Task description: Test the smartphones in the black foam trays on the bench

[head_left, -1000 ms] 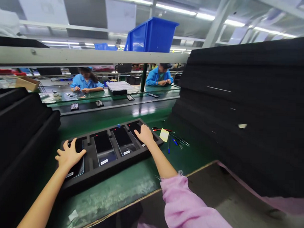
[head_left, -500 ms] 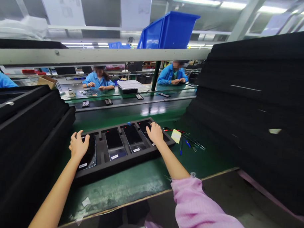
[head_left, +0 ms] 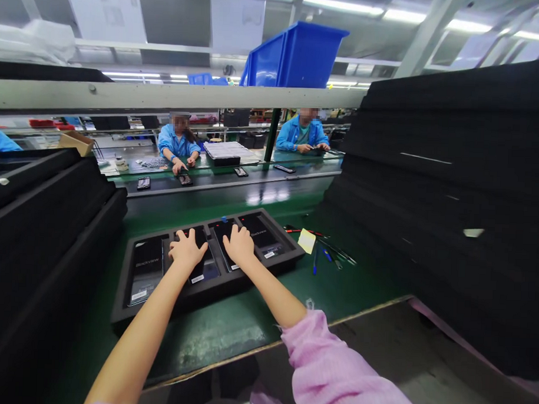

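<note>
A black foam tray [head_left: 231, 288] lies on the green bench, with phones side by side in its slots. My left hand [head_left: 187, 249] is over the second phone [head_left: 210, 266], its fingers spread across the screen. Over the third phone [head_left: 218, 231] rests my right hand [head_left: 240, 247], fingers apart and slightly bent. Both hands hide parts of these phones. The leftmost phone [head_left: 147, 274] and the rightmost phone [head_left: 268, 240] lie uncovered, lettering lit on their dark screens. White labels sit near the phones' lower ends.
Tall stacks of black foam trays stand right [head_left: 442, 190] and left [head_left: 52, 218]. Beside my tray lie a yellow note [head_left: 306, 241], tweezers [head_left: 342, 253] and pens. Beyond, phones lie on a conveyor belt [head_left: 212, 182]; co-workers in blue sit behind it. A blue bin [head_left: 296, 55] rests above.
My left hand has moved right from the leftmost phone to the second. My right hand has moved left from the rightmost phone to the third. A co-worker's hand now reaches a phone on the belt.
</note>
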Action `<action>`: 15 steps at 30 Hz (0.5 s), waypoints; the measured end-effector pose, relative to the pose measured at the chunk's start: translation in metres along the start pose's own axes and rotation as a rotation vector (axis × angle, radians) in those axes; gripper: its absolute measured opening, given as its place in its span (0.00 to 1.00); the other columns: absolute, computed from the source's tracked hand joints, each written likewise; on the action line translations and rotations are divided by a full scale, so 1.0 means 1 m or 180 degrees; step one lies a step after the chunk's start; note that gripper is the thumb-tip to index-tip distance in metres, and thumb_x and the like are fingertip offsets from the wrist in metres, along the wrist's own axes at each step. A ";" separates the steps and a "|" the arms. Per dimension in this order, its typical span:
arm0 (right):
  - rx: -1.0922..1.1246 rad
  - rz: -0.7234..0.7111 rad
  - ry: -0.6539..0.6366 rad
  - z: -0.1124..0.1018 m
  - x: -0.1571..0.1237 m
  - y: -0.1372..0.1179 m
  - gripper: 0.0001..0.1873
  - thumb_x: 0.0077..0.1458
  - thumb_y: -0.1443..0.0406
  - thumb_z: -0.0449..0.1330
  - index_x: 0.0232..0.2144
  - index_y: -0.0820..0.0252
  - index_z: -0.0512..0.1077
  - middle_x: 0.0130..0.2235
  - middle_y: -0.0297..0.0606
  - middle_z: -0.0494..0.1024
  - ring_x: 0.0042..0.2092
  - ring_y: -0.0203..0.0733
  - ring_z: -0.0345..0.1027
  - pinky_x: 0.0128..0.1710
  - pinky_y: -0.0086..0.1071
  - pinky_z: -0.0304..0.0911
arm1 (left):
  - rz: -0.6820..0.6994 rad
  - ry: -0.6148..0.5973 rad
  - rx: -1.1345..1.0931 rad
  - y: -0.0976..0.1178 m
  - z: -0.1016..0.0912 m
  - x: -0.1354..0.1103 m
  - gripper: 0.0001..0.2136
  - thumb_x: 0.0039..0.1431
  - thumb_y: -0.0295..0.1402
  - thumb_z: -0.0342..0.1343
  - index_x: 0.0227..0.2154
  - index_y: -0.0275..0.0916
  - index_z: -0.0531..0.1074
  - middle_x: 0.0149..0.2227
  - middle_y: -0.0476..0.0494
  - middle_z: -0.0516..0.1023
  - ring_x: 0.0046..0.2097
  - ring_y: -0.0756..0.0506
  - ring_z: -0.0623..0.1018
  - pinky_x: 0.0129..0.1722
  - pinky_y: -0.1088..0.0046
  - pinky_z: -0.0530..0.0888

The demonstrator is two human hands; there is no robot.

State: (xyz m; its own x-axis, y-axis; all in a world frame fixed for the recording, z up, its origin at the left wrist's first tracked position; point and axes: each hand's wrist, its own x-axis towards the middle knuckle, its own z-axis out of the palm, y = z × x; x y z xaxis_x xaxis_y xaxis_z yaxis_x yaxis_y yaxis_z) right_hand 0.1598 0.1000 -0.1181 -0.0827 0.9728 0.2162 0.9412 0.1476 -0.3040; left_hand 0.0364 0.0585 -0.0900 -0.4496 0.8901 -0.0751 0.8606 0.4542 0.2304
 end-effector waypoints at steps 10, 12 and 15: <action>0.0160 0.0144 0.0038 -0.001 -0.004 0.003 0.22 0.57 0.60 0.51 0.50 0.72 0.62 0.47 0.58 0.70 0.48 0.54 0.65 0.46 0.39 0.58 | -0.0052 -0.0186 0.0190 0.021 0.004 0.010 0.29 0.59 0.45 0.48 0.60 0.45 0.47 0.60 0.35 0.52 0.55 0.35 0.64 0.46 0.52 0.71; 0.0218 0.0150 0.0065 -0.003 -0.004 0.002 0.21 0.58 0.61 0.51 0.48 0.73 0.64 0.45 0.57 0.71 0.48 0.54 0.65 0.46 0.38 0.59 | 0.0003 -0.0162 0.0184 0.016 0.003 0.012 0.31 0.59 0.47 0.48 0.61 0.45 0.45 0.60 0.35 0.51 0.55 0.35 0.64 0.46 0.53 0.71; 0.0302 0.0157 0.0089 -0.006 -0.004 0.002 0.19 0.59 0.61 0.50 0.47 0.73 0.64 0.44 0.56 0.72 0.47 0.54 0.67 0.44 0.38 0.59 | 0.0036 -0.0111 0.0188 0.013 0.003 0.010 0.34 0.57 0.47 0.49 0.62 0.46 0.42 0.61 0.35 0.50 0.55 0.34 0.64 0.45 0.55 0.71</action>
State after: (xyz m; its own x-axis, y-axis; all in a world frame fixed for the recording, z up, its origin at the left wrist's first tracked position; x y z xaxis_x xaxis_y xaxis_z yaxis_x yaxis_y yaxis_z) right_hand 0.1633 0.0957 -0.1142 -0.0268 0.9742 0.2243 0.9085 0.1173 -0.4011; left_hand 0.0433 0.0735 -0.0903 -0.4322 0.8955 -0.1067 0.8786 0.4448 0.1738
